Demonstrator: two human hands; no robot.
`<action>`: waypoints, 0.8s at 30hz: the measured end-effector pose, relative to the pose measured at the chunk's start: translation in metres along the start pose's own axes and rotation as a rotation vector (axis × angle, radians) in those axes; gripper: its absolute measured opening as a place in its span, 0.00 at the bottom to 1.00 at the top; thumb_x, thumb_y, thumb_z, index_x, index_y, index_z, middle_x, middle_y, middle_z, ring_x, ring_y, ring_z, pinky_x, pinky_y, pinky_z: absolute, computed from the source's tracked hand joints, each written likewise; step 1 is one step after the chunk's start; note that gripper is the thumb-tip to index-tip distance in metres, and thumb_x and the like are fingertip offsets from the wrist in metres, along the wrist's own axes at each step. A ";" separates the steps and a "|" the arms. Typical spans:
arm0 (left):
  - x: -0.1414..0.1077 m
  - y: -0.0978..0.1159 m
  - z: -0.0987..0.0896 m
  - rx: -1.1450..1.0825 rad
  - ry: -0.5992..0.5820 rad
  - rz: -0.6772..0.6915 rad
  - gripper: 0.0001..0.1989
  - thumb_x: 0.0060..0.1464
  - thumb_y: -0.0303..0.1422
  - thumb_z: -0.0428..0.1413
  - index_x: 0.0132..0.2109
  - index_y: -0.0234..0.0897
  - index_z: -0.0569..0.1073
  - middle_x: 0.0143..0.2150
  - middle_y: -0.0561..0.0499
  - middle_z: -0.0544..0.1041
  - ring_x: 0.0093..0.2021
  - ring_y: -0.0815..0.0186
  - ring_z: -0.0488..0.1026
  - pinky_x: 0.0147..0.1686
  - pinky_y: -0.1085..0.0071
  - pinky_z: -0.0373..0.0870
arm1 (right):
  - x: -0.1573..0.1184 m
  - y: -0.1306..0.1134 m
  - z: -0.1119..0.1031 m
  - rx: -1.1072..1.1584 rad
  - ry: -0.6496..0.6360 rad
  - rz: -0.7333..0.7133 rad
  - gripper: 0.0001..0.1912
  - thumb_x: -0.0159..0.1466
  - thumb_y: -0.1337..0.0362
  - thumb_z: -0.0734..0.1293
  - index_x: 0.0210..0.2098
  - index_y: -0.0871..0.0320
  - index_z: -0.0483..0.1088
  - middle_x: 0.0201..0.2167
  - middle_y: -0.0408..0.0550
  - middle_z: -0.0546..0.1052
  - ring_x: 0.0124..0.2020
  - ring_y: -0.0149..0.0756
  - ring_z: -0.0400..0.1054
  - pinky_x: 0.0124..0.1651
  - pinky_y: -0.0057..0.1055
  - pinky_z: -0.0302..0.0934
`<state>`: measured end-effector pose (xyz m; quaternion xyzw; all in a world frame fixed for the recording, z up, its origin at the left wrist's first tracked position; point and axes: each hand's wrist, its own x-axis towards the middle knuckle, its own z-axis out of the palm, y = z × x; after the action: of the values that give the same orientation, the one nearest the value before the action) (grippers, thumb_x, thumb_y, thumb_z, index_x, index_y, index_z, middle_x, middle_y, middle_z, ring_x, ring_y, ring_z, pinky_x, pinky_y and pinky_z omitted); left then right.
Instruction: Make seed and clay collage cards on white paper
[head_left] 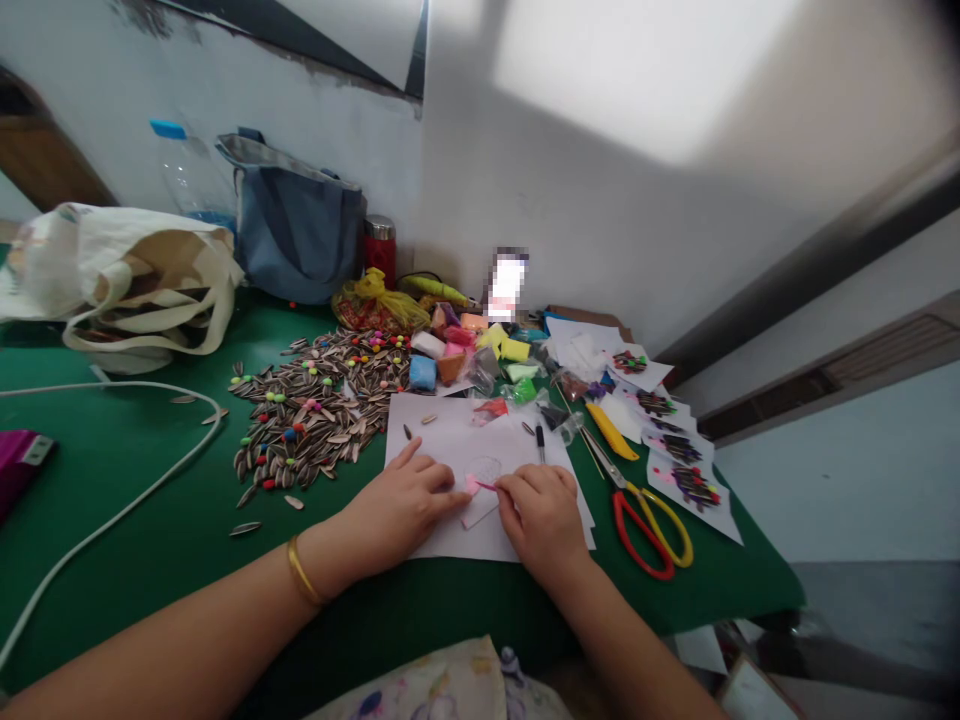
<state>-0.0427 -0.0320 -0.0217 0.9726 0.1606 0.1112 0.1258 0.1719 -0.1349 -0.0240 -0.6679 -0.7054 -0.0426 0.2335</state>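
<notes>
My right hand (544, 515) pinches a thin pink stick-like tool (486, 486) over a white sheet of paper (442, 540). The tool's tip meets a small patch of pink modelling clay (472, 484) on a drawn outline. My left hand (405, 500) rests palm down on the same paper, fingers apart, its index fingertip touching beside the pink clay. The outline is a rounded dotted shape (489, 466) with a straight-sided part below it. A black pen (540, 443) and a few loose sunflower seeds (429, 419) lie on the sheet.
Left of the paper spreads a pile of sunflower seeds (315, 400) with coloured beads. Clay packets (450, 368) sit behind. Scissors (637, 500) and a yellow cutter (611, 430) lie right, near seed-decorated papers (694, 480). A white cable (135, 500), bags (300, 230) and red flask (380, 250) stand around.
</notes>
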 end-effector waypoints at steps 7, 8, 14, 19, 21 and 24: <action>0.001 0.002 -0.001 0.069 -0.009 0.022 0.17 0.63 0.31 0.51 0.57 0.51 0.72 0.46 0.49 0.72 0.46 0.60 0.68 0.66 0.45 0.46 | -0.001 0.004 0.004 0.073 0.007 0.038 0.06 0.66 0.68 0.64 0.36 0.54 0.74 0.33 0.45 0.74 0.39 0.38 0.66 0.50 0.38 0.49; 0.001 0.002 -0.001 0.066 -0.004 0.022 0.18 0.63 0.30 0.51 0.57 0.51 0.71 0.46 0.50 0.73 0.47 0.61 0.68 0.66 0.45 0.45 | -0.001 0.005 0.005 0.081 0.014 0.043 0.06 0.66 0.68 0.64 0.36 0.54 0.74 0.33 0.45 0.74 0.39 0.38 0.66 0.50 0.38 0.49; 0.002 0.001 0.005 0.094 0.024 0.010 0.19 0.64 0.29 0.51 0.59 0.49 0.70 0.45 0.49 0.73 0.46 0.60 0.67 0.65 0.47 0.47 | 0.000 0.007 0.007 0.113 0.019 0.054 0.07 0.66 0.68 0.64 0.36 0.54 0.75 0.32 0.45 0.74 0.38 0.38 0.66 0.49 0.37 0.51; 0.003 0.002 0.008 0.107 0.012 -0.001 0.18 0.64 0.30 0.50 0.59 0.49 0.70 0.45 0.49 0.72 0.46 0.59 0.66 0.65 0.46 0.46 | 0.001 0.009 0.010 0.138 0.009 0.078 0.07 0.66 0.68 0.64 0.36 0.54 0.75 0.33 0.46 0.74 0.39 0.38 0.66 0.50 0.38 0.51; 0.004 0.002 0.008 0.103 0.004 -0.010 0.19 0.64 0.30 0.49 0.60 0.49 0.68 0.46 0.49 0.72 0.46 0.59 0.66 0.66 0.46 0.45 | 0.001 0.010 0.010 0.152 0.006 0.088 0.07 0.66 0.68 0.64 0.36 0.55 0.75 0.33 0.46 0.75 0.39 0.38 0.67 0.49 0.38 0.52; 0.005 0.003 0.008 0.111 0.002 -0.014 0.21 0.64 0.29 0.49 0.62 0.48 0.67 0.45 0.48 0.72 0.45 0.59 0.66 0.65 0.45 0.45 | 0.000 0.012 0.011 0.164 0.018 0.091 0.07 0.66 0.67 0.64 0.36 0.55 0.75 0.33 0.47 0.75 0.39 0.39 0.67 0.48 0.37 0.53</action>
<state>-0.0350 -0.0348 -0.0273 0.9769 0.1732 0.1021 0.0722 0.1801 -0.1291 -0.0368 -0.6775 -0.6733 0.0200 0.2953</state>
